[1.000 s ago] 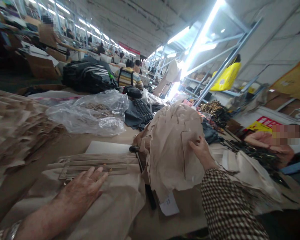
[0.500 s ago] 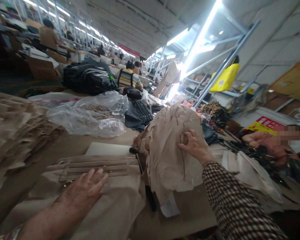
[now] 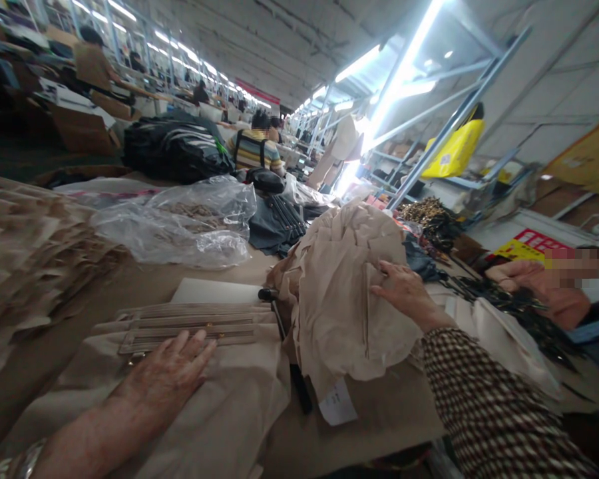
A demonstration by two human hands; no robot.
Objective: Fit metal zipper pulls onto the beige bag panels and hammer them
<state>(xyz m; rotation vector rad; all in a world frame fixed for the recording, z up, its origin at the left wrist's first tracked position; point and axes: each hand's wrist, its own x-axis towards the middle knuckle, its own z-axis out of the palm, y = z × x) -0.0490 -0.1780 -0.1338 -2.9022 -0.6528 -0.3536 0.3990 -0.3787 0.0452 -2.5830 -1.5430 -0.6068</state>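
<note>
Head view: right fingers (image 3: 397,283) on beige fabric (image 3: 337,313)

Left hand (image 3: 162,379) flat on beige cloth (image 3: 234,419); right hand (image 3: 404,293) on crumpled fabric pile (image 3: 339,299).

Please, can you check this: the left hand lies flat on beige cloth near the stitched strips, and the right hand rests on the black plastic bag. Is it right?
No: the right hand rests on the crumpled beige fabric, not the black plastic bag, as the head view shows. The left hand does lie flat on the beige cloth near the stitched strips.
</note>
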